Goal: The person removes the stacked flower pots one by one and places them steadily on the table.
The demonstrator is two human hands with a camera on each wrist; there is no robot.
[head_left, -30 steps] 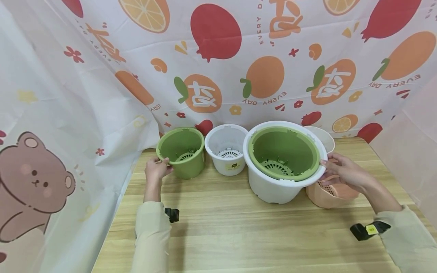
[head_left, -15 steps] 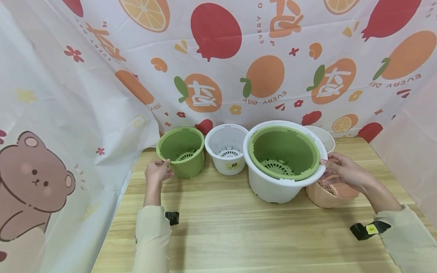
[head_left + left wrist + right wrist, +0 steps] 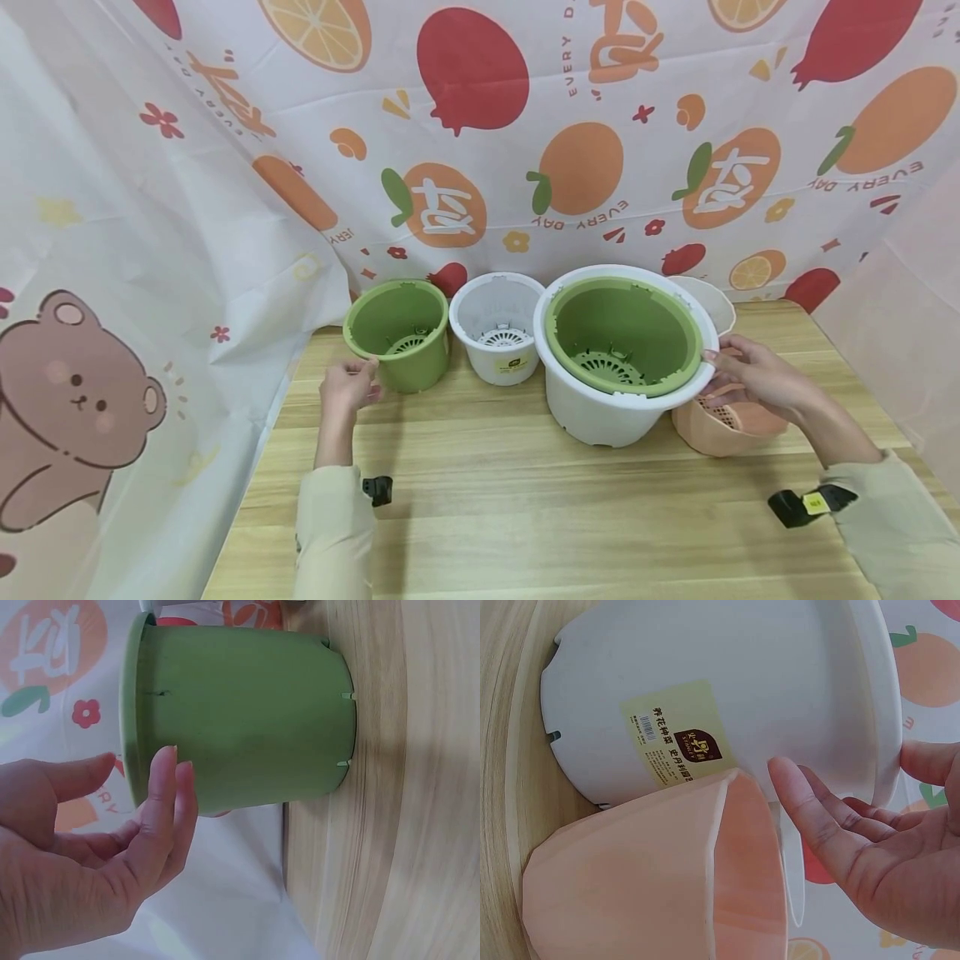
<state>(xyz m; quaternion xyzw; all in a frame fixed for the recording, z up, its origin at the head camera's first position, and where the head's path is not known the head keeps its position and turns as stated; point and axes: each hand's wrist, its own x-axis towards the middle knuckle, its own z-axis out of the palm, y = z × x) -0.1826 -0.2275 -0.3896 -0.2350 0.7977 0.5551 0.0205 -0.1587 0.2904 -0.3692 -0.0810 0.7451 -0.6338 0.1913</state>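
My left hand [image 3: 348, 387] is beside the green flowerpot [image 3: 412, 371] at the left. In the left wrist view its thumb stands off the rim, and its relaxed fingers [image 3: 159, 791] are at the pot's side; whether they touch is unclear. At the right, my right hand [image 3: 765, 383] holds the rim of the large white flowerpot [image 3: 600, 425], thumb on the rim and fingers beneath. Inside that pot sits another green pot [image 3: 630, 333] with a slotted bottom. The right wrist view shows a label [image 3: 679, 735] on the white wall.
A smaller white pot [image 3: 491, 358] stands between the green and large white ones. To the right, a pink pot [image 3: 712, 437] stands close to the large pot, with a white rim [image 3: 712, 304] partly hidden behind. A printed cloth [image 3: 517, 175] hangs behind the wooden table [image 3: 525, 517].
My left hand has eased slightly down from the green pot's rim, and its thumb has come off it. The right hand and the pots look unmoved.
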